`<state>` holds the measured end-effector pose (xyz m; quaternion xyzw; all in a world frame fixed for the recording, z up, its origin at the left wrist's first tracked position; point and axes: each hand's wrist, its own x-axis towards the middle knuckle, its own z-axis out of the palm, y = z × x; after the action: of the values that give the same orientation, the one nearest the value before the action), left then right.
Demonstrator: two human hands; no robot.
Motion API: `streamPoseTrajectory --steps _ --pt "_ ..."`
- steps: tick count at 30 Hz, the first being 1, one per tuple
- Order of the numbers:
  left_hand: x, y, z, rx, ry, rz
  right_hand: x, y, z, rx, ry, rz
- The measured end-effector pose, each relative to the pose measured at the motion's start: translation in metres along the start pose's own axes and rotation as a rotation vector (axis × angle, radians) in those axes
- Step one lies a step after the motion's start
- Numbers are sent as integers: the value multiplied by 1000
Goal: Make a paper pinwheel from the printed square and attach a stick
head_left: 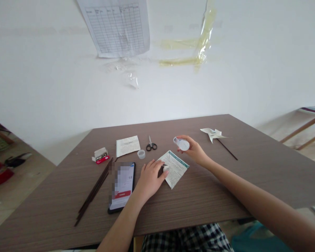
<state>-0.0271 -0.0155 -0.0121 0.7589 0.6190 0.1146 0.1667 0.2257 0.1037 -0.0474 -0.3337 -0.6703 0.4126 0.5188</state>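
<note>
The open red-and-white box point(102, 160) has its flap up, perhaps for easy reach, though its contents are too small to make out; dark sticks point(93, 191) lie bunched lengthwise; the phone point(122, 187) lies screen-up, likely for viewing; beyond it are folded newspaper point(128, 145), a small clear cup point(141, 154) with no visible filling, and scissors point(150, 142); the left hand point(151, 175) curls over the left edge of the printed paper point(176, 173), seemingly steadying it, thumb and finger beside a small white piece point(166, 168), though I cannot tell whether they grip it; the right hand point(195, 150) is clamped on a clear tub point(183, 144), tilted above the paper's far edge, contents unclear; the pinwheel point(212, 134) lies farthest right, apparently set aside.
</note>
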Motion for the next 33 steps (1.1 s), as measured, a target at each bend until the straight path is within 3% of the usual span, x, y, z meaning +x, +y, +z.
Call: streamPoseTrajectory --steps 4,11,19,24,33 --pt "0 -1 0 15 -9 -7 -9 -9 3 -37 13 88" --pt "-1 -1 0 19 44 20 -18 -18 20 -338 -19 74" --pt "1 -3 3 42 14 15 -23 -29 37 -647 -141 40" --pt "1 -4 4 37 29 24 -23 -30 35 -651 -131 15" --pt "3 -8 7 35 38 40 -22 -26 26 -453 -16 31"
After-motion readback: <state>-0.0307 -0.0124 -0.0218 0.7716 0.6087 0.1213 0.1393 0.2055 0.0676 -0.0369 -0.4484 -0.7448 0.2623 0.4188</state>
